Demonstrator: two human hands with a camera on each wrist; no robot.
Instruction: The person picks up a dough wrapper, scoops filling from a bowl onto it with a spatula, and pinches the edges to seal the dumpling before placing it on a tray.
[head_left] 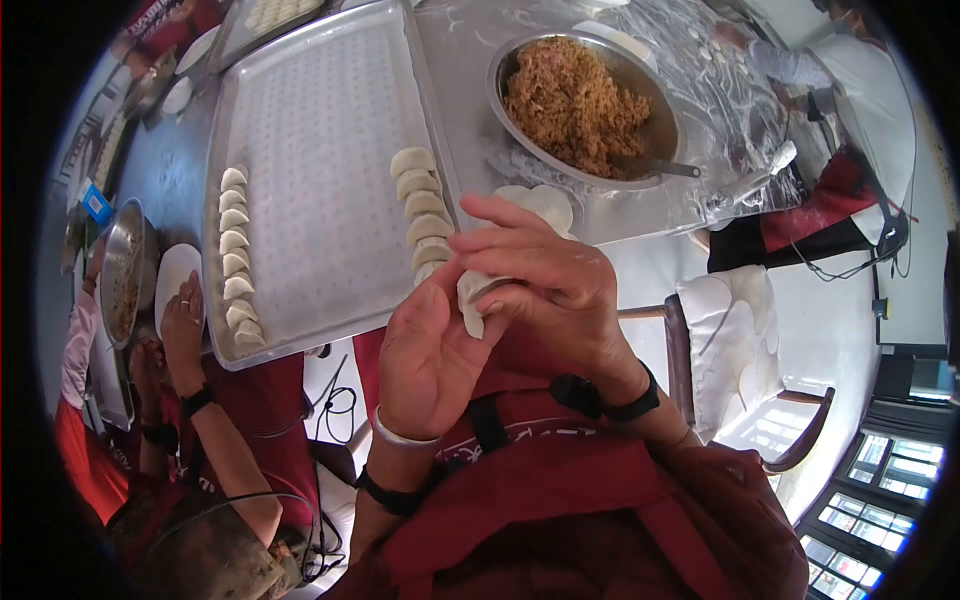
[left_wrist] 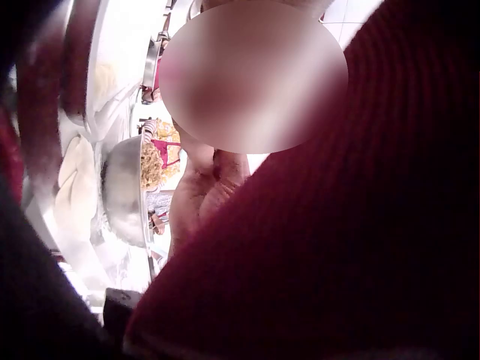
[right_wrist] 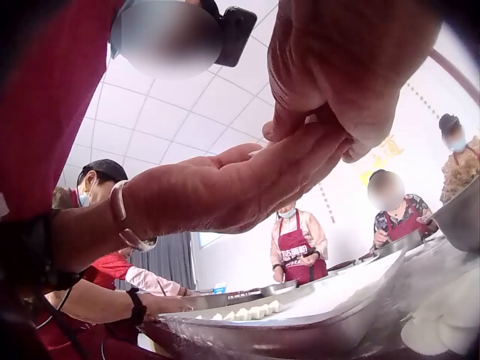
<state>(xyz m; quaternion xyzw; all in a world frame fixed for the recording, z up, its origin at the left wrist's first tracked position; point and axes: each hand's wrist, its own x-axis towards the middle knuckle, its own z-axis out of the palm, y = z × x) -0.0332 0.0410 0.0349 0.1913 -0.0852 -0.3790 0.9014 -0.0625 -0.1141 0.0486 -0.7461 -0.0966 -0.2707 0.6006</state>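
A folded piece of white dough [head_left: 472, 302] lies between the two hands in the head view. Beneath it, the left hand [head_left: 425, 350] is turned palm up with its fingers fairly straight, partly covered by the other hand. The right hand [head_left: 560, 285] pinches the dough's edge between thumb and fingers, its other fingers spread. From the right wrist view, the left hand [right_wrist: 240, 184] stretches under the bent fingers of the right hand [right_wrist: 345, 75], and only a sliver of dough shows. Dark red cloth [left_wrist: 322, 247] fills much of the left wrist view.
A metal tray [head_left: 320, 180] holds a row of dumplings [head_left: 235, 240] at left and another [head_left: 424, 204] at right. Beyond the hands stand dough wrappers [head_left: 545, 207] and a bowl [head_left: 665, 120] of filling with a spoon [head_left: 655, 168]. Other people work around the table; a chair [head_left: 690, 350] stands right.
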